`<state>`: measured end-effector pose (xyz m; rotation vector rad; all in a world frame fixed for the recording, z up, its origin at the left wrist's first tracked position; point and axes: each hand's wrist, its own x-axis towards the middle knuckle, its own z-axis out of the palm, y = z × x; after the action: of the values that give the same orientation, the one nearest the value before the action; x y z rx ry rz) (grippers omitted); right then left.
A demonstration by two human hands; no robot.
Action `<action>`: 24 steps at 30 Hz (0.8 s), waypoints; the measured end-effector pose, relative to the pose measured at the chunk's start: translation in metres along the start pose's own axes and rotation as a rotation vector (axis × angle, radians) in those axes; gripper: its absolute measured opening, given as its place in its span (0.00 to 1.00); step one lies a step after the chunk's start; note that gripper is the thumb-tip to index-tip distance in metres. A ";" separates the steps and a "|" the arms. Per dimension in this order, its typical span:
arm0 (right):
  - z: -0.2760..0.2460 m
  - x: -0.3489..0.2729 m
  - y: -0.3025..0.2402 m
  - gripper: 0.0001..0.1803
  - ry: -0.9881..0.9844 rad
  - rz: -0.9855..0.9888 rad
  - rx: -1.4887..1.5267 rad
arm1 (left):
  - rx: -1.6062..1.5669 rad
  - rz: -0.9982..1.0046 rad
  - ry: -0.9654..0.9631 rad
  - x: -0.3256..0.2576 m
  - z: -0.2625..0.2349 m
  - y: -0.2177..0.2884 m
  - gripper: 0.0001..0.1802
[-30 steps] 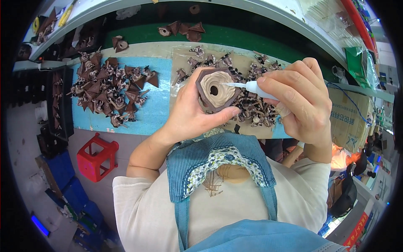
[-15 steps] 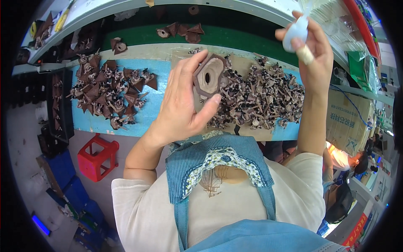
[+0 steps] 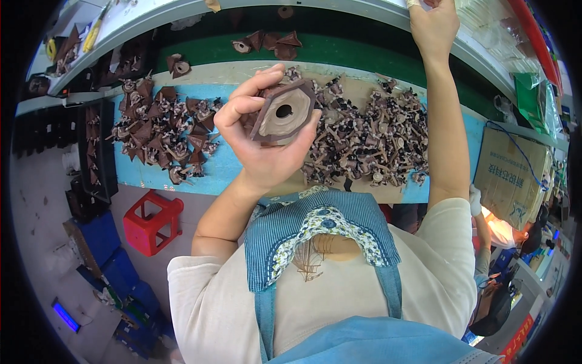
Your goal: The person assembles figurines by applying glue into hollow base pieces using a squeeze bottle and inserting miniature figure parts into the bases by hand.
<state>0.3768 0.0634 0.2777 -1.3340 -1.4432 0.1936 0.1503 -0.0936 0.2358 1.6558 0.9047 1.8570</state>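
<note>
A person's left hand point(image 3: 270, 159) grips a brown six-sided piece point(image 3: 280, 126) just above the frame's center, fingers curled around its sides, its pale hollow facing the camera. The right hand point(image 3: 435, 30) is raised beside a shelf point(image 3: 370, 7) at upper right — fingers cut off by the frame's edge, their hold impossible to tell. Small brown parts point(image 3: 370, 136) cover the surface point(image 3: 212, 176).

A factory workshop — workbench point(image 3: 209, 179), heaped small parts point(image 3: 370, 139), blue bins point(image 3: 121, 270).
</note>
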 end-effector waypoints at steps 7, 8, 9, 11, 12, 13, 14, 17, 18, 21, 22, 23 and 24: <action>-0.013 -0.079 0.008 0.17 0.189 -0.386 -0.215 | -0.105 -0.121 0.070 -0.014 0.002 -0.004 0.39; -0.010 -0.098 0.014 0.16 0.072 -0.332 -0.156 | -0.217 -0.317 0.098 -0.014 -0.001 0.000 0.40; -0.007 -0.117 0.027 0.15 -0.090 -0.223 -0.156 | -0.328 -0.515 0.127 -0.014 -0.004 0.001 0.42; 0.002 -0.159 0.063 0.16 -0.388 0.082 -0.146 | -0.355 -0.584 0.062 -0.017 -0.022 -0.009 0.41; 0.007 -0.182 0.090 0.20 -0.543 0.258 -0.232 | -0.429 -0.674 0.020 -0.017 -0.028 -0.014 0.37; 0.013 -0.196 0.105 0.20 -0.544 0.265 -0.235 | -0.498 -0.762 -0.018 -0.016 -0.032 -0.018 0.35; 0.020 -0.209 0.115 0.23 -0.619 0.384 -0.241 | -0.533 -0.839 -0.003 -0.015 -0.032 -0.017 0.38; 0.044 -0.218 0.122 0.27 -0.657 0.414 -0.328 | -0.577 -0.881 -0.107 -0.022 -0.043 -0.027 0.39; 0.054 -0.218 0.120 0.28 -0.620 0.317 -0.412 | -0.504 -0.882 -0.123 -0.026 -0.044 -0.029 0.42; 0.070 -0.205 0.115 0.29 -0.775 0.071 -0.552 | -0.419 -0.885 -0.249 -0.024 -0.048 -0.032 0.43; 0.076 -0.202 0.117 0.29 -0.774 0.075 -0.552 | -0.429 -0.909 -0.229 -0.022 -0.045 -0.032 0.44; 0.082 -0.199 0.121 0.28 -0.970 0.093 -0.675 | -0.429 -0.911 -0.232 -0.021 -0.043 -0.031 0.44; 0.086 -0.196 0.119 0.28 -1.169 0.106 -0.796 | -0.410 -0.925 -0.218 -0.021 -0.041 -0.030 0.43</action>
<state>0.3345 -0.0024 0.0454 -2.0943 -2.5917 0.5735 0.1105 -0.0950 0.1974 0.9111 0.8963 1.0938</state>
